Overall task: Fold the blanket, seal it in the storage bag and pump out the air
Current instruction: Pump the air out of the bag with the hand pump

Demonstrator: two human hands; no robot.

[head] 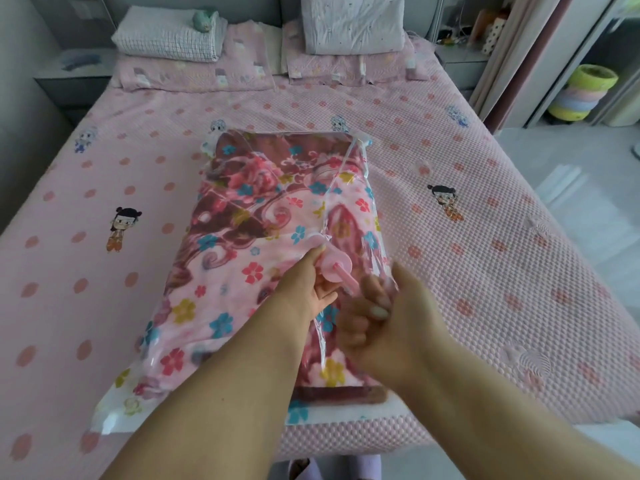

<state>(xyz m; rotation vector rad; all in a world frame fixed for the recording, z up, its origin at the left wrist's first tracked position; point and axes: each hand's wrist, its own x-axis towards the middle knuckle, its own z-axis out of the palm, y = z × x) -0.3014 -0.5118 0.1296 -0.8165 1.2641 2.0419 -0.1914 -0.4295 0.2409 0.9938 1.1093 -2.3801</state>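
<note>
A folded pink flowered blanket (263,216) lies inside a clear plastic storage bag (360,147) on the bed, lengthwise away from me. A pink hand pump (332,266) stands on the bag's valve near the middle. My left hand (308,285) grips the pump's body low down. My right hand (384,317) is closed around the pump's handle, whose thin pink rod (346,277) shows between handle and body. The bag's plastic creases in a ridge running up from the pump.
The bed (485,258) has a pink dotted cover with cartoon figures. A folded white quilt (169,36) and pillows (349,22) lie at the head. A nightstand (69,81) is at left, stacked coloured baskets (581,95) at right. My slippered feet (339,467) show below.
</note>
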